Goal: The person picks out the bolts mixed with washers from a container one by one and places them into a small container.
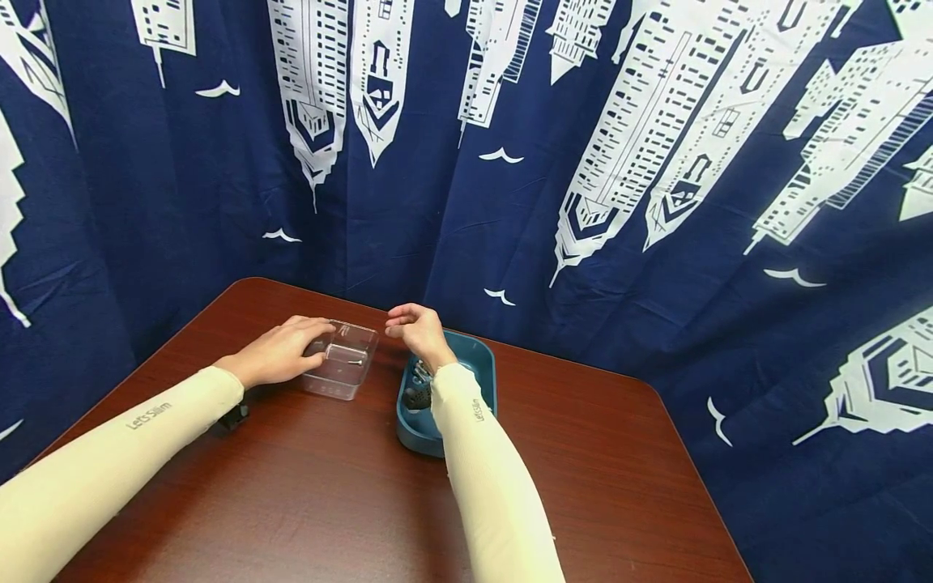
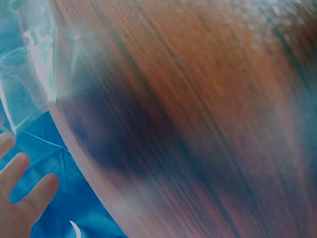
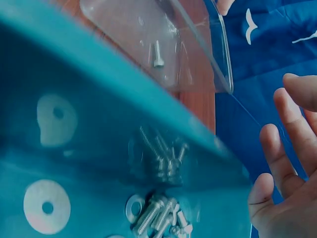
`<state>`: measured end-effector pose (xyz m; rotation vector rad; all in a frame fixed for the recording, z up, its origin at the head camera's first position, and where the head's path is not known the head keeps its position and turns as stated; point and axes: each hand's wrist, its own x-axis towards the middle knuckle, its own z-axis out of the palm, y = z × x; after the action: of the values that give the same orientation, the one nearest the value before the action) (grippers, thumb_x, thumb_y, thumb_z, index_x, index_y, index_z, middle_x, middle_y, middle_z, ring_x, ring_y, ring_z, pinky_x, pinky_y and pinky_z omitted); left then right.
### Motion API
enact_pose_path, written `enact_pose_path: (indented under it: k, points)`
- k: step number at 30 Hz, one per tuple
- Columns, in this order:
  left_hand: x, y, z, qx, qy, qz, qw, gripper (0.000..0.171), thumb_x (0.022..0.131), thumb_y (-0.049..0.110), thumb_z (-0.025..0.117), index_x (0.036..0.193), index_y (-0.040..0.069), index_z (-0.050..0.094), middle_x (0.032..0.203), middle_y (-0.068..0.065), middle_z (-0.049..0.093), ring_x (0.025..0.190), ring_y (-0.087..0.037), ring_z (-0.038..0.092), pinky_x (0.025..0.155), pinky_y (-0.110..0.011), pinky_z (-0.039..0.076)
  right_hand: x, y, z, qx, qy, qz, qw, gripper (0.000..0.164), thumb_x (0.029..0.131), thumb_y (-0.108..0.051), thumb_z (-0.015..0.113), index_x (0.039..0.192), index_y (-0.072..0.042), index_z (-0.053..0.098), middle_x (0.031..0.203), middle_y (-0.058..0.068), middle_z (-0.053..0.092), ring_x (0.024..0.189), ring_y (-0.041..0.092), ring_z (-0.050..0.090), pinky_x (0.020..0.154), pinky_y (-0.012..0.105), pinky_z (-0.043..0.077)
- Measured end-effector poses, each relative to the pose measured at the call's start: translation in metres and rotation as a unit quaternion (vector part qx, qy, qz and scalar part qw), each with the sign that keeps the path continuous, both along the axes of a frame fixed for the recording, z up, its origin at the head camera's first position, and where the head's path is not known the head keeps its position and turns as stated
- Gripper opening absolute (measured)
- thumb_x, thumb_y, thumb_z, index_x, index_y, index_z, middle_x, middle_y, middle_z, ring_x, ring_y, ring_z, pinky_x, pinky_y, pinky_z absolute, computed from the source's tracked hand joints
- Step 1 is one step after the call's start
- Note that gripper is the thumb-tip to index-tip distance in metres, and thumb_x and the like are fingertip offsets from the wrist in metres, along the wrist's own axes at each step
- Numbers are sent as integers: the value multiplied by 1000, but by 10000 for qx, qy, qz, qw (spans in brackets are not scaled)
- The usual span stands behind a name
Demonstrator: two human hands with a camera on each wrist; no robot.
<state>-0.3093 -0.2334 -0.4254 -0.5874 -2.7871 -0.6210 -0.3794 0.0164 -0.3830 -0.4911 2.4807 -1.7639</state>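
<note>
A clear plastic box [image 1: 334, 390] stands on the table, and my left hand [image 1: 284, 352] rests at its left side with fingers spread over the rim. One bolt [image 3: 158, 55] lies inside that box in the right wrist view. To its right is a blue tray [image 1: 419, 442]. My right hand [image 1: 421, 335] is over the tray's far left edge, fingers loosely bent, and I see nothing between them. Several silver bolts [image 3: 159, 217] are heaped in the tray beside a small washer [image 3: 133, 208]. A large washer [image 3: 47, 207] lies apart from them.
Dark pieces [image 1: 418, 397] lie at the near left of the tray; their kind is unclear. The brown table [image 1: 342, 494] extends to a dark blue curtain [image 1: 408, 235] with white buildings printed on it.
</note>
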Motion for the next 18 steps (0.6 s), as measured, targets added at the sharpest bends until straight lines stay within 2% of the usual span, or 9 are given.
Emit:
enact_pose_path:
  k: [3,5,6,10,12,13,18]
  points:
    - [-1,0,0,-13,35,-39,10000,53,92,19,67,141,3,55,146,-17,54,136,-37,44,112,-57,37,0,8,0,-4,-7,-33,10000,28,79,7,72,106,-1,71,101,21,75,76,8,65,64,22,44]
    - [-1,0,1,-16,61,-65,10000,53,92,19,67,140,3,55,145,-17,54,136,-37,44,112,-57,37,0,12,1,-26,15,-35,10000,27,80,7,72,106,-1,71,100,20,75,77,9,67,69,25,49]
    - [-1,0,2,-15,43,-54,10000,53,92,19,68,141,3,55,145,-16,55,136,-37,44,112,-57,37,4,15,5,-25,-1,-26,10000,27,81,8,72,107,1,71,101,22,75,79,14,70,74,31,52]
    - [0,1,5,-50,68,-76,9999,53,91,19,68,141,3,55,144,-16,56,136,-37,44,112,-57,37,4,24,5,-61,21,-27,10000,31,83,8,71,113,7,68,103,24,74,87,20,73,86,36,56]
    - [2,2,6,-69,93,-84,9999,53,91,19,68,140,3,55,143,-16,56,136,-37,44,111,-58,38,4,27,4,-45,31,-64,10000,32,83,8,70,115,8,67,105,25,73,91,24,73,87,37,55]
    - [2,2,7,-76,109,-84,9999,53,91,18,68,140,2,55,142,-16,56,136,-37,44,111,-58,38,0,29,-1,-44,69,-100,9999,31,83,7,71,114,7,68,104,24,74,89,21,73,86,34,56]
    - [6,4,9,-76,190,-69,9998,50,91,17,68,137,2,57,139,-17,59,133,-37,46,109,-58,40,0,36,-2,-87,24,-224,9997,25,83,7,71,107,1,70,99,20,75,85,17,72,91,40,56]
